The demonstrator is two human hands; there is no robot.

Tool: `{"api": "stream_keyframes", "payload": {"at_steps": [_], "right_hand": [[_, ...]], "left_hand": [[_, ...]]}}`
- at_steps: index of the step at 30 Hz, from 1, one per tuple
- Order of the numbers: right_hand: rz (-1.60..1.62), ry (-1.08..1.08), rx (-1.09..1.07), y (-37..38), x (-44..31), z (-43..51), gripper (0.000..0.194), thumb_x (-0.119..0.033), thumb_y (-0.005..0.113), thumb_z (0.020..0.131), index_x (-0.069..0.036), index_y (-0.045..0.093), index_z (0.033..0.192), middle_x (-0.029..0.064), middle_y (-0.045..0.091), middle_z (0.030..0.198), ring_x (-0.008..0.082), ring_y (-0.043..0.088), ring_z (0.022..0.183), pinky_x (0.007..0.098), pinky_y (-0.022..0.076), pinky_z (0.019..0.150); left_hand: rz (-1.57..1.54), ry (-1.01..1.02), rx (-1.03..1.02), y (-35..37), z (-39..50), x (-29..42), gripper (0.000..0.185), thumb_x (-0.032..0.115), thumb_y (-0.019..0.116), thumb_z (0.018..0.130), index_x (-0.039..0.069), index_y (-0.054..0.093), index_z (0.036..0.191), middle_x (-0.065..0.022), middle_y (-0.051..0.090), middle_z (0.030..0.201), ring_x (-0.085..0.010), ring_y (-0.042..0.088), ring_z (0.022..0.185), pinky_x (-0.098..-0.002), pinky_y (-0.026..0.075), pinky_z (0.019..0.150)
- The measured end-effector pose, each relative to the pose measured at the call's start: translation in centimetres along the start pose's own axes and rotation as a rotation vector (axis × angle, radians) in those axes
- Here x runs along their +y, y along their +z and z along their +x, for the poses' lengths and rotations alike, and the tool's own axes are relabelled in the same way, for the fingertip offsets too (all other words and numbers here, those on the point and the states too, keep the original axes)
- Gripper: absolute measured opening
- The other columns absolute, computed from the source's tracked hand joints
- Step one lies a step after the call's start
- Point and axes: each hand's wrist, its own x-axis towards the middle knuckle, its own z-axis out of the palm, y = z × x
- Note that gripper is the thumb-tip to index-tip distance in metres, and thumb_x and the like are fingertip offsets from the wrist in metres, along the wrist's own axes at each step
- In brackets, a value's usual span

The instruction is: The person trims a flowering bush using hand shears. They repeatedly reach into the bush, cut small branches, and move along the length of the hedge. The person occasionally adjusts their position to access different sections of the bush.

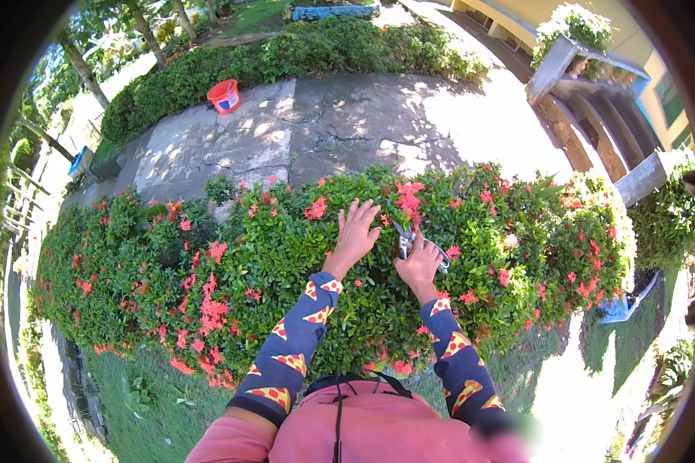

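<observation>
A leafy green hedge (301, 249) with clusters of red flowers spreads across the view before me. My right hand (420, 261) holds a pair of pruning shears (405, 237), whose blades point up and left towards a red flower cluster (409, 199). Left of the shears, my left hand (356, 234) lies over the leaves with its fingers spread and holds nothing that I can see. Whether its fingertips touch the leaves, I cannot tell.
Beyond the hedge runs a cracked concrete path (336, 121), with an orange-red bucket (225, 97) on its far left side. A second hedge (301, 52) borders the path. Concrete steps (602, 127) rise at the right, and grass (150, 388) lies on my side.
</observation>
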Motion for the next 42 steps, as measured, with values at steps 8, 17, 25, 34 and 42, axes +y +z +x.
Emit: {"api": "stream_keyframes", "payload": {"at_steps": [8,17,25,34,42], "right_hand": [[-0.050,-0.038,-0.004,0.8,-1.3,1.6,0.095,-0.036,0.078,0.069,-0.003,0.038,0.149,0.0211,0.051,0.129,0.0394,0.045,0.127,0.0549,0.0273,0.112],[-0.075,-0.096,0.060,1.4,-0.9,1.5,0.096,-0.033,0.081,0.067,-0.003,0.038,0.148,0.0180,0.055,0.125,0.0362,0.051,0.121,0.0529,0.0345,0.108],[-0.030,-0.139,0.146,1.0,-1.7,1.3,0.084,-0.023,0.080,0.067,0.005,0.045,0.138,0.0173,0.062,0.116,0.0337,0.058,0.110,0.0432,0.0439,0.101],[0.387,0.057,-0.077,-0.2,-0.5,1.2,0.060,-0.023,0.083,0.069,0.004,0.060,0.117,0.0162,0.072,0.097,0.0324,0.069,0.090,0.0383,0.0536,0.084],[0.953,0.232,-0.144,-0.4,1.8,-1.7,0.087,-0.028,0.084,0.072,0.006,0.047,0.143,0.0148,0.065,0.120,0.0231,0.062,0.104,0.0329,0.0475,0.092]], "left_hand": [[0.065,0.191,-0.118,2.1,6.3,0.7,0.048,0.030,0.075,0.083,0.011,0.067,0.127,-0.0097,0.061,0.124,-0.0330,0.042,0.134,-0.0628,0.018,0.119],[0.022,0.227,-0.209,4.2,8.0,1.3,0.023,0.030,0.078,0.080,0.014,0.079,0.097,-0.0065,0.066,0.105,-0.0301,0.050,0.120,-0.0596,0.025,0.114],[0.122,0.352,-0.105,6.5,8.2,0.7,0.008,0.020,0.074,0.081,0.011,0.074,0.082,-0.0067,0.065,0.094,-0.0288,0.053,0.108,-0.0508,0.034,0.098],[-0.250,0.094,0.056,6.5,8.0,0.4,0.011,0.017,0.075,0.085,0.007,0.070,0.084,-0.0063,0.066,0.086,-0.0269,0.058,0.094,-0.0411,0.043,0.086],[-1.661,-0.453,0.192,-0.8,4.6,-5.9,0.012,0.001,0.057,0.098,0.007,0.063,0.107,-0.0078,0.067,0.106,-0.0223,0.069,0.096,-0.0350,0.060,0.084]]}}
